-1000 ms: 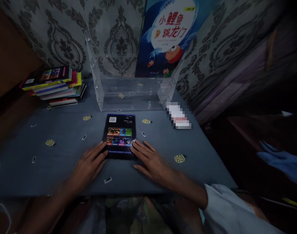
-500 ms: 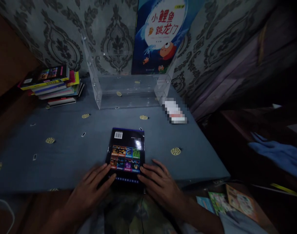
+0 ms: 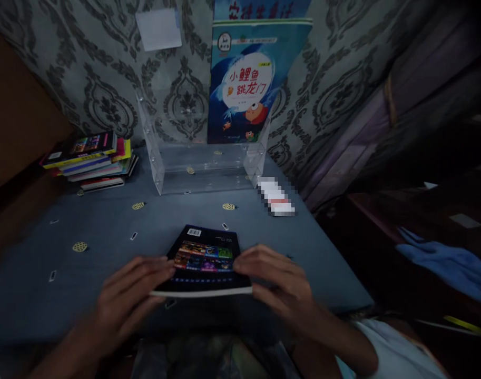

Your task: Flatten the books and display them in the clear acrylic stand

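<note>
A black book (image 3: 203,258) with rows of small colourful pictures and a barcode tilts up off the table at its near edge, where its white page block shows. My left hand (image 3: 131,292) grips its left side, fingers on top and thumb low at the edge. On the right side my right hand (image 3: 280,284) holds the book in the same way. Beyond it stands a clear acrylic rack (image 3: 204,181), with blue picture books (image 3: 240,84) upright at its right part.
A stack of books (image 3: 94,160) lies at the table's back left. A blurred white item (image 3: 275,197) rests right of the rack. The cloth-covered table (image 3: 109,226) ends at a slanting right edge. Blue fabric (image 3: 445,263) lies beyond it.
Both hands have closed on the book's sides, and its near edge has risen from the table. The view has tilted up, showing more of the upright books and a white card on the wall.
</note>
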The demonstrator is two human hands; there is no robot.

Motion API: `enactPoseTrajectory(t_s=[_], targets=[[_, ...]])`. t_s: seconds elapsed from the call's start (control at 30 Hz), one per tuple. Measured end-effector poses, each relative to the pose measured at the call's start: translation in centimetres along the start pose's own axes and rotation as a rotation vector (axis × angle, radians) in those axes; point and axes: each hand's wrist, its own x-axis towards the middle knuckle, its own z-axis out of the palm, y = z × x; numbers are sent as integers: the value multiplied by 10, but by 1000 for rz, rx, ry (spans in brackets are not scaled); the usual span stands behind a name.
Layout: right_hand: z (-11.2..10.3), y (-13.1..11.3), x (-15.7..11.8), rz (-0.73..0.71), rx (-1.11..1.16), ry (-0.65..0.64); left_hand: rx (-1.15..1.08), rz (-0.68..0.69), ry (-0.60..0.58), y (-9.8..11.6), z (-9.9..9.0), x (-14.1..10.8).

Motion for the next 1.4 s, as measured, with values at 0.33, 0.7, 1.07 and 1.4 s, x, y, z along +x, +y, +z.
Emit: enactPoseTrajectory(t_s=[0.33,0.7,1.07,1.4], targets=[[12,79,13,496,1,150,-516,-438,227,-57,50,86],[17,92,21,752,187,114,-869,-687,80,-97,81,86],[13,96,22,669,-395,-107,-10,-359,-84,-114,82,82],[72,110,87,153,-396,-401,104,-216,-68,-133,110,86]])
